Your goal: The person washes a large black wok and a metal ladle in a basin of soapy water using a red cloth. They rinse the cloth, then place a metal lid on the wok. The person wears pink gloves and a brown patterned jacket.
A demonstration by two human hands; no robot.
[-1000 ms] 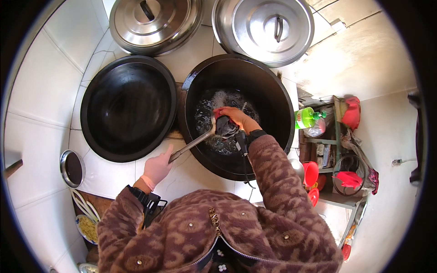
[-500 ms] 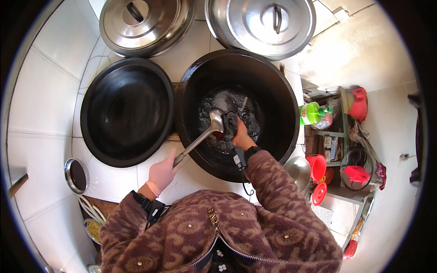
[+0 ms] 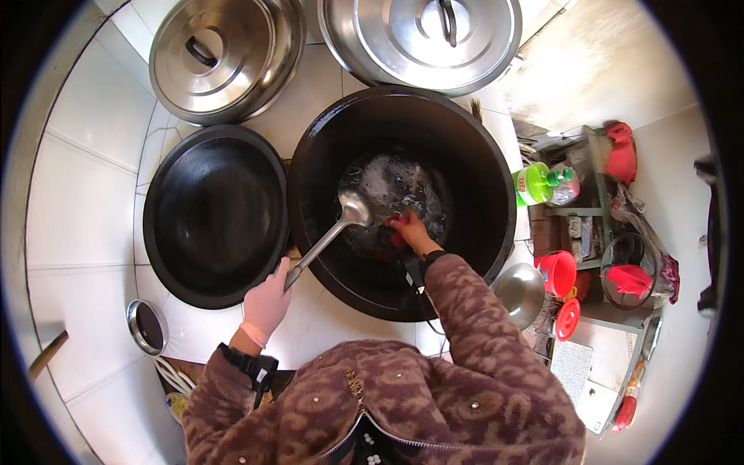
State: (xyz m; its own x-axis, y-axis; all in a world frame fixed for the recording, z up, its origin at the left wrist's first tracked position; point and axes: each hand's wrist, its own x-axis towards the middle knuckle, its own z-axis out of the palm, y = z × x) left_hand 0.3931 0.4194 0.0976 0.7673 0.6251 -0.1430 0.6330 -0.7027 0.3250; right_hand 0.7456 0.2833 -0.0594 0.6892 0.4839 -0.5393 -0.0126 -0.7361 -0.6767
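Observation:
My left hand point(image 3: 266, 304), in a pale pink glove, is closed round the handle end of a metal ladle point(image 3: 355, 209). The ladle's bowl hangs over the deep black wok point(image 3: 484, 271), which has soapy-looking water point(image 3: 391, 177) in its bottom. Inside the wok, my right hand point(image 3: 416, 235) is bare and closed on a wet cloth point(image 3: 396, 235) that shows red and dark. The hand is down near the water, to the right of the ladle and apart from it. The fingertips are partly hidden by the cloth.
A shallower black wok point(image 3: 217, 221) sits at the left. Two steel lids point(image 3: 232, 46) lie behind. On the right are a green soap bottle point(image 3: 535, 184), a metal bowl point(image 3: 521, 296), a red bucket point(image 3: 556, 273) and a shelf. A small metal pot point(image 3: 146, 327) stands at the near left.
My right hand has lowered the cloth away from the ladle toward the water. The ladle's bowl has shifted slightly left, free of the cloth. The whole view has tilted a little.

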